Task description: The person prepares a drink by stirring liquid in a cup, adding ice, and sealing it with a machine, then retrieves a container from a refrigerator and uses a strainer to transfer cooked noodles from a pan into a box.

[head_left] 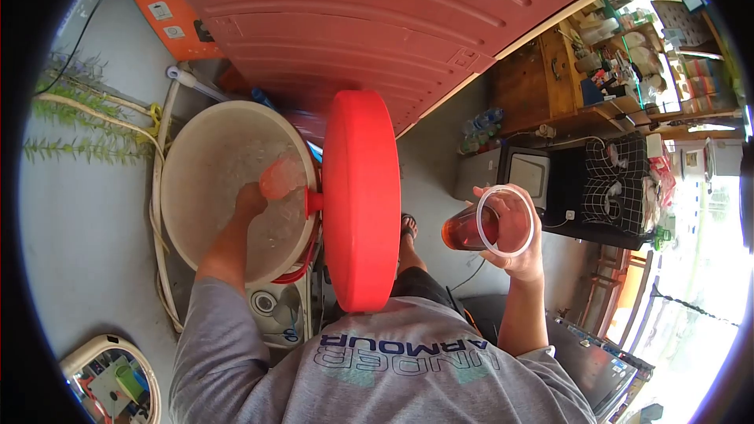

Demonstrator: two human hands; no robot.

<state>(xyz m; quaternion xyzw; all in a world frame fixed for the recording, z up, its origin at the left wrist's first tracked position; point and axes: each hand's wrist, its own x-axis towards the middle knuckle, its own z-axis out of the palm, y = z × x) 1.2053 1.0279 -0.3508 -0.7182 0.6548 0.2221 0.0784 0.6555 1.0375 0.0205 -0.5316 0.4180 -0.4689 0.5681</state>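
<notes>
My left hand [250,199] reaches down into a large round ice cooler [179,188]. Its fingers are closed round an orange-red scoop [281,178], which lies among the ice [267,228] inside. Standing on edge beside the cooler is its round red lid [361,196]. Out on the other side of the lid, my right hand [525,255] is wrapped round a clear plastic cup [505,220]. The cup is tilted, and a dark reddish-brown drink [471,229] fills its lower part. Whether the scoop has ice in it is hard to tell.
A ribbed red panel [353,0] rises just ahead of the lid. At the right are a wooden cabinet [518,71], several bottles [481,129] and a black unit [581,188]. A round mirror [110,385] sits at the lower left, and pipes run along the left wall.
</notes>
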